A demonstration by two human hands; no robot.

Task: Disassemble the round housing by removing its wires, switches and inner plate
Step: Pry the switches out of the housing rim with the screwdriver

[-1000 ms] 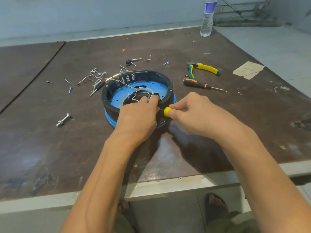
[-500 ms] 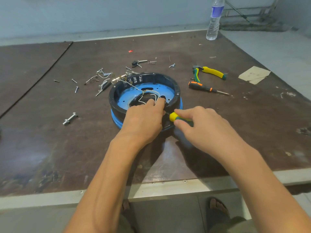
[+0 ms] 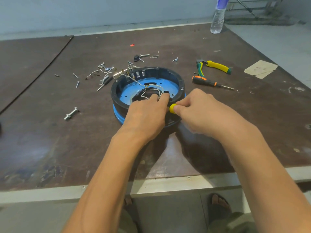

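Round housing (image 3: 175, 76) sits mid-way across the bench (image 3: 50, 140); left hand (image 3: 146, 118) lies over its near rim, fingers among white wires (image 3: 159, 91), grip indeterminate; right hand (image 3: 198, 111) grips a yellow-handled tool (image 3: 172, 108) at the rim.

Bare forearms (image 3: 116, 165), olive trousers (image 3: 239, 222), sandals (image 3: 212, 209)

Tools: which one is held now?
The yellow-ended tool, gripped by the right hand; the pliers and black-orange screwdriver lie untouched on the table.
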